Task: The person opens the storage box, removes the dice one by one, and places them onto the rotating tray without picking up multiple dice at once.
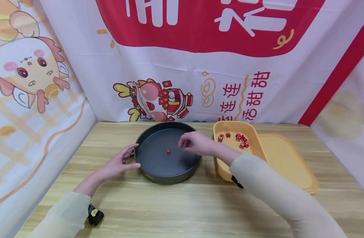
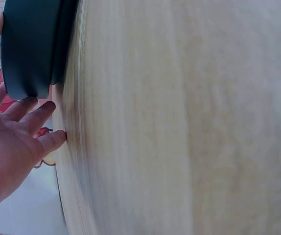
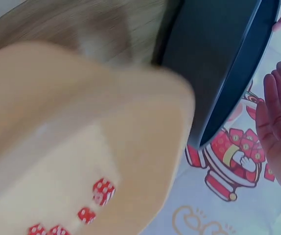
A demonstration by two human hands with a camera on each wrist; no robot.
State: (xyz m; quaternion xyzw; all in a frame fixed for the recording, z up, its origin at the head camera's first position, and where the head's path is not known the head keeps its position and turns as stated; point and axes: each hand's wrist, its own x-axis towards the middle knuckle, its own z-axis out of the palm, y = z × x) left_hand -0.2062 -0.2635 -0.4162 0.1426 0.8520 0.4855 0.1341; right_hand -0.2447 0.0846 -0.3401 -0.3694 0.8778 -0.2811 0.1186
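A round dark grey pan (image 1: 158,165) sits on the wooden table, with one red die (image 1: 168,152) on its floor. My left hand (image 1: 122,162) is at the pan's left side, fingers spread, the thumb and fingertips at its rim. In the left wrist view the fingers (image 2: 37,117) lie loosely along the pan's wall (image 2: 30,54). Above the pan's right part hovers my right hand (image 1: 197,143), fingers loosely bent. The right wrist view shows that hand (image 3: 280,122) beyond the pan's rim, with nothing seen between thumb and fingers.
Right of the pan stands a yellow-orange box (image 1: 225,167) holding several red dice (image 1: 243,142). A flat lid of the same colour (image 1: 284,158) lies beside it, partly under the right forearm. Printed cloth (image 1: 170,62) hangs behind the table and along both sides.
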